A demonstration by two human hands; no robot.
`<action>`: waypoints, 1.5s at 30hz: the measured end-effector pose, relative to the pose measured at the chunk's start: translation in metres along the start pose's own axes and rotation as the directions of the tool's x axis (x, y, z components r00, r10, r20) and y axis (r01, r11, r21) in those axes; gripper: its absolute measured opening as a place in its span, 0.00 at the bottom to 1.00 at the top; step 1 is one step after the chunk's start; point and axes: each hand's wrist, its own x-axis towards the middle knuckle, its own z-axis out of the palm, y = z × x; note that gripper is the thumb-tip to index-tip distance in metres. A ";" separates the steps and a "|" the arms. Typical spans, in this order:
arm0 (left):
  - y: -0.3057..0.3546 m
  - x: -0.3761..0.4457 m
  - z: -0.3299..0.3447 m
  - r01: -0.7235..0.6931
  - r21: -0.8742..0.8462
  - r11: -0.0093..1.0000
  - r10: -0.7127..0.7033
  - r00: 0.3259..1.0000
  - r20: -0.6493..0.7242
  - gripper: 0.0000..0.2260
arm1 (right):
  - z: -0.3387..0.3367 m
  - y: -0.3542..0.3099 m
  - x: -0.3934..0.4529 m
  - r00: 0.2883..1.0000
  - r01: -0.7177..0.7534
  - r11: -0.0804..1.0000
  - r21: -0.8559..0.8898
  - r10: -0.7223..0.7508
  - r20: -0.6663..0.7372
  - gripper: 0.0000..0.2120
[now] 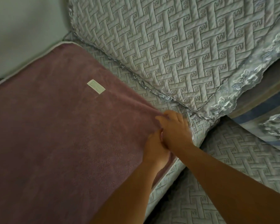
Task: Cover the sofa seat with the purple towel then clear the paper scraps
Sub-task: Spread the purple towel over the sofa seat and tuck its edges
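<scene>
Matt terry towel [55, 135], quilted cover [176, 46]

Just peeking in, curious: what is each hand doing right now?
Left hand: grips the purple towel near its corner.
Right hand: fingers curled at the towel corner; hold cannot be told.

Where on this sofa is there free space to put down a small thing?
The purple towel is flat and bare left of its white label. The quilted seat right of the right hand's forearm is bare too. It is crowded at the towel's corner, where the left hand and right hand meet.
</scene>
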 end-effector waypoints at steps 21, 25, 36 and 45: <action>0.050 0.163 -0.156 -0.138 0.826 0.547 0.136 0.988 0.075 0.30 | 0.000 -0.068 0.120 0.987 -0.161 0.949 0.271 0.149 0.065 0.15; 0.049 0.175 -0.168 -0.215 0.902 0.376 0.138 0.975 0.174 0.17 | 0.002 -0.072 0.126 0.997 -0.080 0.970 0.228 0.077 0.020 0.07; 0.044 0.185 -0.168 -0.267 0.736 0.622 0.377 0.926 0.017 0.11 | 0.008 -0.072 0.133 0.984 -0.076 0.984 0.159 0.100 -0.147 0.16; 0.027 0.195 -0.163 -0.180 0.677 0.714 0.373 0.916 -0.150 0.21 | 0.023 -0.098 0.138 0.999 0.038 0.923 0.382 -0.027 -0.035 0.26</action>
